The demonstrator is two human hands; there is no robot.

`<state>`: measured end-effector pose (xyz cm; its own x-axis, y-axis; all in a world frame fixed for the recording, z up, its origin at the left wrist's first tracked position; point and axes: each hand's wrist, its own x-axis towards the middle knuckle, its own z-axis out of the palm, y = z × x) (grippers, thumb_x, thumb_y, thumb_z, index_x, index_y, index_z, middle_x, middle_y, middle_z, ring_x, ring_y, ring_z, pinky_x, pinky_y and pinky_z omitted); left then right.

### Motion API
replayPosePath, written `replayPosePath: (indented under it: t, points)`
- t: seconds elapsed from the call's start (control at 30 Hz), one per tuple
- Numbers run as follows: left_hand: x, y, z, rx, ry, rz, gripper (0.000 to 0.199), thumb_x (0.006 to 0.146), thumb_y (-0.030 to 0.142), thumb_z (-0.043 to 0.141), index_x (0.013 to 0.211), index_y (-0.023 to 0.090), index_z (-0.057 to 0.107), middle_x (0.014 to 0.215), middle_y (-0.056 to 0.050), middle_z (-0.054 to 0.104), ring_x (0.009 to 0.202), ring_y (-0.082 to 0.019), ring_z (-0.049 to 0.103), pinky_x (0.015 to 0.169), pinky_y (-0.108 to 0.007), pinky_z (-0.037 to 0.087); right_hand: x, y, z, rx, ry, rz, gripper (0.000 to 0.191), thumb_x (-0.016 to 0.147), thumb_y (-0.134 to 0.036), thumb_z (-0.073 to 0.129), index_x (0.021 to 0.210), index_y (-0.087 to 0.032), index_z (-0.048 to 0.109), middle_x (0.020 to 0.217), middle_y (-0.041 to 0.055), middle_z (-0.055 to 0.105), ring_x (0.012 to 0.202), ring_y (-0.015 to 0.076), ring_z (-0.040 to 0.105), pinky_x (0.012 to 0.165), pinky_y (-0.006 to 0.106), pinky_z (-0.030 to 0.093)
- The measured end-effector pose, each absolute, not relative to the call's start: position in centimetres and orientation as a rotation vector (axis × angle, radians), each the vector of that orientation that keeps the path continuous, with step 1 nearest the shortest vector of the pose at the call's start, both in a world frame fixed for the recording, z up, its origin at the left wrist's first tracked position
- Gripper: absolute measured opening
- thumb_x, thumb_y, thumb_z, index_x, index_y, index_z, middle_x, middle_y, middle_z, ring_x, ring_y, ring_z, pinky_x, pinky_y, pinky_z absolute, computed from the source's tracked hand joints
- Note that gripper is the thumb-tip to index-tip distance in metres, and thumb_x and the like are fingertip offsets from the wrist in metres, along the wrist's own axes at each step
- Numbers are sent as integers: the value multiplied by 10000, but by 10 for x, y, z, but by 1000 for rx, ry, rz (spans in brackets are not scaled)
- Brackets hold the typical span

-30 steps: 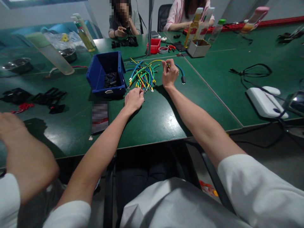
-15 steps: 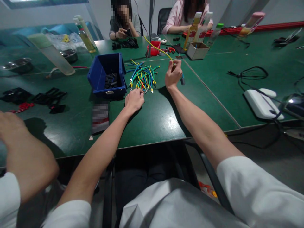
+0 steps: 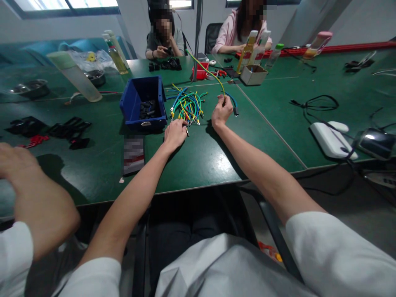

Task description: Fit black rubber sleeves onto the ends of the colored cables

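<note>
My left hand rests at the near side of a pile of wires in blue, green and yellow, many with metal ring terminals. Its fingers are closed, and a small metal terminal pokes out beside the fingertips. To the right of the pile, my right hand is closed around a yellow-green wire, whose free end arcs up and away to the left. Just beyond that hand is a blue wire with a black sleeve at its end; whether the hand touches it I cannot tell.
A blue bin of black sleeves stands left of the pile, with a dark packet before it. Black and red parts lie farther left, near another person's arm. A cardboard box, bottles and a white device are rightward. Two people sit opposite.
My view has tilted up slightly. My right hand has come a little nearer to me with the yellow-green wire. A metal terminal now shows at my left fingertips.
</note>
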<state>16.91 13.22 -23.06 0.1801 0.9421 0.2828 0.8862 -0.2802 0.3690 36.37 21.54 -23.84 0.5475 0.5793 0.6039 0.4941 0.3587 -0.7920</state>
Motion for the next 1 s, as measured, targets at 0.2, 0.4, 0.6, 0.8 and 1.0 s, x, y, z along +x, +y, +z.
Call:
replayPosePath:
  t: [0.2,0.4,0.6,0.8,1.0]
  points:
    - [168,131,-229,2293,1795,707,270,905,230,469,1091,260,662,1169,-77,635,1080,-242,607,912,-366,490,359,188,-246,-1301,-998,119,684,906,-712,190,803,-187,615,720,8,494,699,151,540,722,324,454]
    - [168,132,-232,2309,1747,817,248,908,248,499,1085,242,673,1133,-68,667,1062,-227,613,925,-350,477,357,152,-241,-1237,-1143,313,651,867,-756,262,765,-199,583,687,3,512,683,159,548,664,319,465]
    - [169,139,-236,2191,1745,969,218,872,284,584,1050,201,677,1025,-67,718,922,-211,644,843,-330,496,353,157,-242,-1088,-1193,459,662,843,-786,245,816,-208,567,679,0,509,644,163,587,570,326,499]
    - [170,142,-237,2114,1691,1158,192,812,322,670,951,190,678,840,-32,715,764,-164,635,754,-282,496,355,174,-260,-1072,-1185,567,642,839,-784,224,829,-221,534,640,-13,487,613,142,597,535,293,500]
    - [174,140,-237,2078,1577,1260,230,788,349,688,940,177,673,800,-19,703,729,-140,644,727,-253,507,354,171,-256,-1067,-1215,611,663,810,-811,219,805,-222,525,653,-3,524,628,138,611,530,286,514]
